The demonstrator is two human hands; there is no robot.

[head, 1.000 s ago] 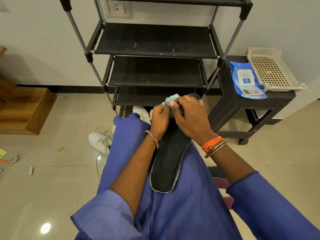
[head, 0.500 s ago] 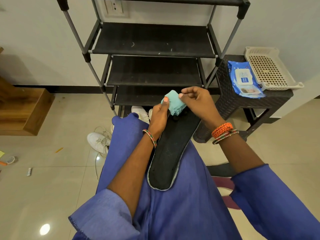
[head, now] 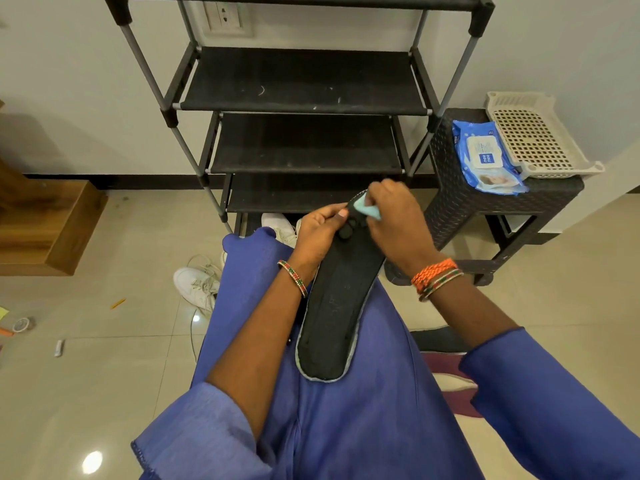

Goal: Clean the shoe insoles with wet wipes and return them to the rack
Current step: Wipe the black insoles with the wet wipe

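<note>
1. Since the earlier frame, my right hand has brought the folded pale-teal wet wipe down from above the toe and now pinches it against the far end of the long black foam insole.
2. My left hand grips the insole's left edge near the toe, thumb on top; the heel rests on my blue-clad lap.
3. Risk, as I judge it: the heel is only propped on cloth, so a hard stroke could bend the foam or slide it off my lap to the floor.
4. On the dark woven-plastic table, the blue wet-wipe pack lies shut beside a cream perforated tray that holds nothing I can see.
5. The black metal shoe rack shows bare shelves.
</note>
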